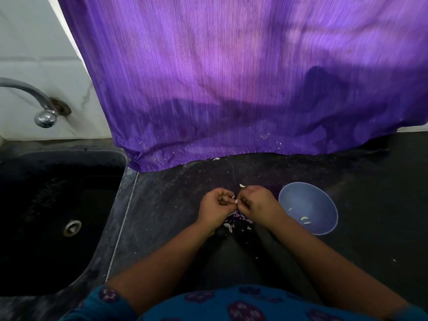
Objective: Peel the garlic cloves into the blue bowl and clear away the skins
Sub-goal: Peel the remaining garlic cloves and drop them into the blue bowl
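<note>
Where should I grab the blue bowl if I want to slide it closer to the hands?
Take the blue bowl by its rim on the near-left edge, coming in from the right hand side. It sits upright and open on the dark counter, and its bare rim there stays clear of the peeled cloves inside.

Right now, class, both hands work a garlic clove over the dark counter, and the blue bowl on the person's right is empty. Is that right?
Not quite. The head view shows the blue bowl already holds a few pale peeled pieces. The rest stands: the left hand and right hand pinch a garlic clove over the dark counter.
</note>
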The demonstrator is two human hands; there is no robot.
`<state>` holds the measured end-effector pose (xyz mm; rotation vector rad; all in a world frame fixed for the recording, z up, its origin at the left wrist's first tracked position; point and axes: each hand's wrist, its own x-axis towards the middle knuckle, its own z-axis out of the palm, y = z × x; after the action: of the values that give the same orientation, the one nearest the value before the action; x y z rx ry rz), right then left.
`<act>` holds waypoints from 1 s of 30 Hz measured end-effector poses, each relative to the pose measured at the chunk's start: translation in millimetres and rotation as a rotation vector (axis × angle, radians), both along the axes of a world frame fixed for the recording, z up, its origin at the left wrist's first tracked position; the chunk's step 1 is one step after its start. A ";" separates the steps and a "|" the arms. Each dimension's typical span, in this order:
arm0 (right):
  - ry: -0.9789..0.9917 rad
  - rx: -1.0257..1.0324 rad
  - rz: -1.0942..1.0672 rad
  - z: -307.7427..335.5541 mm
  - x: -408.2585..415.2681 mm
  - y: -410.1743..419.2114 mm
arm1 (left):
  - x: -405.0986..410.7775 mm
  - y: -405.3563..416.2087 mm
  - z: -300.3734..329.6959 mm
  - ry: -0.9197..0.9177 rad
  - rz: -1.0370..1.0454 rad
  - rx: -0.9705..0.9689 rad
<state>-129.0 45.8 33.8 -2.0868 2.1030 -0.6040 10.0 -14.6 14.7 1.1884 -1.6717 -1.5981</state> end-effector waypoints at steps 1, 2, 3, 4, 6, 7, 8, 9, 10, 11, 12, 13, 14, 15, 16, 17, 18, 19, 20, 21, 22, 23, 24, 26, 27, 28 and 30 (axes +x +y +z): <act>0.037 0.010 0.018 0.0 -0.4 -0.9 | 0.2 -0.4 0.0 -0.015 -0.008 -0.011; 0.059 0.010 0.033 -0.8 -1.1 -2.0 | 0.8 -0.7 -0.1 -0.025 -0.016 -0.020; 0.069 0.015 0.044 -1.3 -1.4 -2.9 | 1.3 -1.1 -0.1 -0.034 -0.022 -0.027; 0.070 0.018 0.048 -1.1 -1.4 -3.4 | 1.6 -1.5 0.2 -0.039 -0.027 -0.033; 0.042 0.016 0.044 -1.5 -0.8 -3.2 | 1.9 -1.9 0.5 -0.045 -0.036 -0.039; 0.016 0.023 0.033 -1.0 -0.8 -2.8 | 2.0 -1.9 0.9 -0.043 -0.040 -0.036; -0.013 0.034 0.017 -1.2 -1.1 -2.4 | 2.0 -2.0 1.2 -0.040 -0.042 -0.031; -0.052 0.050 -0.003 0.0 -1.2 -1.5 | 2.1 -2.1 1.6 -0.034 -0.045 -0.027; -0.103 0.064 -0.027 1.2 -1.6 -0.4 | 2.3 -2.2 1.7 -0.026 -0.051 -0.024; -0.166 0.071 -0.054 2.3 -2.2 0.8 | 2.3 -2.5 1.7 -0.019 -0.060 -0.023; -0.235 0.076 -0.079 3.1 -2.7 2.0 | 2.6 -2.8 1.4 -0.009 -0.069 -0.021; -0.300 0.090 -0.106 4.1 -2.8 3.0 | 2.8 -2.8 1.1 0.002 -0.072 -0.016; -0.355 0.105 -0.135 4.3 -3.3 3.6 | 3.2 -2.9 0.7 0.014 -0.071 -0.009; -0.400 0.121 -0.169 3.8 -4.0 3.7 | 3.5 -2.8 0.1 0.025 -0.070 -0.005; -0.443 0.136 -0.203 2.6 -4.9 3.5 | 3.5 -3.0 -0.7 0.033 -0.070 -0.003; -0.483 0.147 -0.234 1.5 -5.6 3.1 | 3.4 -2.9 -1.3 0.040 -0.072 0.000; -0.522 0.155 -0.262 -0.8 -6.6 2.5 | 3.5 -3.1 -1.3 0.045 -0.074 0.004; -0.564 0.165 -0.289 -3.2 -7.3 1.9 | 3.5 -3.3 -0.9 0.052 -0.076 0.009; -0.617 0.176 -0.317 -5.3 -7.5 1.7 | 3.5 -3.8 -0.6 0.061 -0.079 0.012; -0.678 0.181 -0.345 -7.1 -7.1 1.6 | 3.3 -4.4 -0.4 0.071 -0.081 0.011; -0.741 0.179 -0.371 -8.4 -6.6 1.6 | 3.1 -4.4 0.1 0.080 -0.084 0.010; -0.795 0.175 -0.391 -8.6 -5.6 1.6 | 2.8 -4.1 0.8 0.089 -0.084 0.009; -0.833 0.173 -0.403 -8.2 -4.4 1.7 | 2.5 -3.7 1.2 0.099 -0.084 0.008; -0.904 0.176 -0.408 -6.3 -1.5 1.8 | 2.2 -3.1 1.6 0.125 -0.092 0.013; -0.946 0.177 -0.409 -4.7 0.1 1.8 | 2.1 -2.7 2.1 0.136 -0.097 0.017; -0.986 0.181 -0.414 -4.2 1.2 1.6 | 1.9 -2.7 2.5 0.143 -0.096 0.025; -1.047 0.185 -0.429 -3.8 2.5 1.3 | 1.1 -3.4 2.4 0.160 -0.075 0.066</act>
<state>-126.5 47.0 30.0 -0.8393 1.7885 -1.1565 11.1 -18.0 17.0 1.0108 -1.5890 -1.7570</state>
